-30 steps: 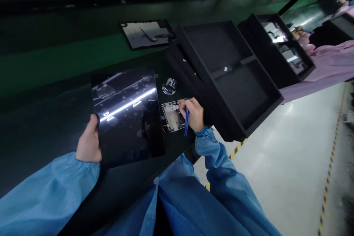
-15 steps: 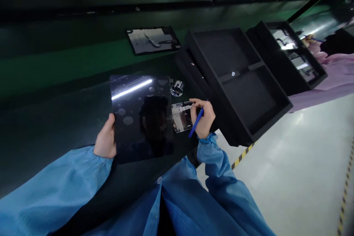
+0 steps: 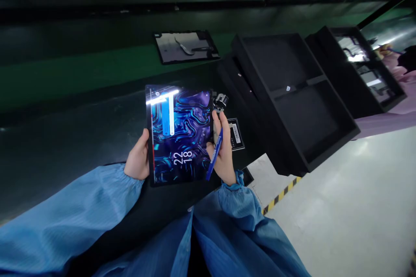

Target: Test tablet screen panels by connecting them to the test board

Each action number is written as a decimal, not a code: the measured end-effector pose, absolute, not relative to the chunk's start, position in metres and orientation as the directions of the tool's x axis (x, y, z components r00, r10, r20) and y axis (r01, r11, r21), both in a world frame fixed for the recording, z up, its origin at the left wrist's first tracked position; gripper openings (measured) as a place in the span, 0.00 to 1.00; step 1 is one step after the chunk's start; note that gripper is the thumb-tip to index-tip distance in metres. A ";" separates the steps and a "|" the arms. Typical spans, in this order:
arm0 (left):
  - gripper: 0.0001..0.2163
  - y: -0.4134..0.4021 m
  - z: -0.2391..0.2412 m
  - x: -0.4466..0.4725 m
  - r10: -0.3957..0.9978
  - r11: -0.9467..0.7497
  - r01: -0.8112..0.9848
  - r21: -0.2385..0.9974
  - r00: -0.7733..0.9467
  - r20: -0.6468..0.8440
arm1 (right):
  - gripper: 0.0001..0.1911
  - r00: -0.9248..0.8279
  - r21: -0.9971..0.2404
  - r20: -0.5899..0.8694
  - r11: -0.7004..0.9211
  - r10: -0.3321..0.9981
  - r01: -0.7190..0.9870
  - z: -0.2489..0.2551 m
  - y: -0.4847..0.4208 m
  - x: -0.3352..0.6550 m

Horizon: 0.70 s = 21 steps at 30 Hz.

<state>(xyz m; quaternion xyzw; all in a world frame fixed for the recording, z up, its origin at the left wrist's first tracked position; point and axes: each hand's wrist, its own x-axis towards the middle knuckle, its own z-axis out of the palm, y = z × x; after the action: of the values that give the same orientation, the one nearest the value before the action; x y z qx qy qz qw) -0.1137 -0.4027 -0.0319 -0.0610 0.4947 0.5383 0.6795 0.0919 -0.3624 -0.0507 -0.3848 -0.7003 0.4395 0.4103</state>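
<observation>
A tablet screen, lit with a blue and purple wallpaper and the digits 22 18, is held over the dark bench. My left hand grips its left edge, thumb on the front. At the right edge is my right hand, its fingers touching or very near the border. A slim blue stick with pale lettering, a pen or a pry tool, lies in that hand. Partly behind the hand sits a flat dark part with a white barcode label. A shiny metal piece stands just above my right fingertips.
Farther back lies a black-framed panel with tweezers on it. Stacked black trays stand to the right, a second stack beyond them. A pink sleeve shows at the far right, above pale floor with striped tape.
The dark screen has lit up. My right hand has moved from the part beside the tablet to the tablet's right edge, keeping the blue stick. The view has shifted slightly.
</observation>
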 end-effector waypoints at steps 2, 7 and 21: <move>0.24 -0.402 -0.033 -0.114 0.671 0.405 -0.782 0.474 -0.098 -0.735 | 0.45 -0.355 -0.912 0.218 0.319 0.909 0.256 -0.052 -0.362 0.089; 0.24 -0.402 -0.033 -0.113 0.647 0.387 -0.794 0.469 -0.129 -0.752 | 0.55 -0.360 -0.895 0.242 0.351 0.901 0.275 -0.052 -0.360 0.089; 0.21 -0.406 -0.041 -0.115 0.684 0.366 -0.781 0.506 -0.143 -0.715 | 0.23 -0.127 -0.875 0.363 0.384 0.923 0.294 -0.018 -0.324 0.103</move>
<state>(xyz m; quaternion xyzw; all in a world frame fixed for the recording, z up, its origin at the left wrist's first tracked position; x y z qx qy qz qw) -0.1146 -0.4060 -0.0407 -0.0479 0.5067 0.5609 0.6529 0.1033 -0.3243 -0.0181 -0.4497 -0.6766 0.3249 0.4841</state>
